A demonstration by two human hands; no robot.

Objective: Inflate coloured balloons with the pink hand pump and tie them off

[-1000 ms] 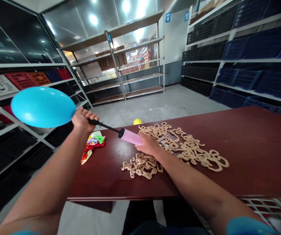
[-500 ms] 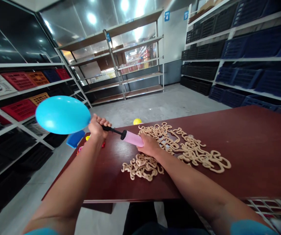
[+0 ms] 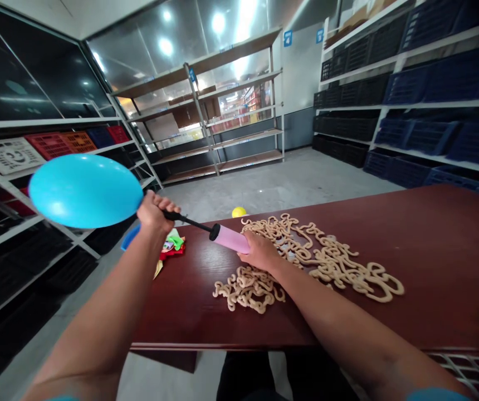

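Fingers (image 3: 167,204) round pink cyl. pump (image 3: 231,239), balloon (image 3: 86,191) (glossy, oval)

left hand (image 3: 155,213): fingers closed round black handle (image 3: 172,215), blue balloon (image 3: 86,190) beside it | right hand (image 3: 260,252): grips pink pump (image 3: 231,239) | counter (image 3: 444,267): beige curled strands (image 3: 250,288), multicoloured pile (image 3: 173,245) | beyond far edge: yellow ball (image 3: 238,212)

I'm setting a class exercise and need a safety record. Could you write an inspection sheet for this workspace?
Surface: dark red table, shiny.
Things: blue balloon, inflated; pump, rod partly out.
Clutter: beige coils heaped; colourful limp pieces.
Left hand: grips pump's handle end, beside balloon.
Right hand: grips pink barrel.
Cables: nothing seen.
Surroundings: yellow ball beyond far edge; shelves; crates.
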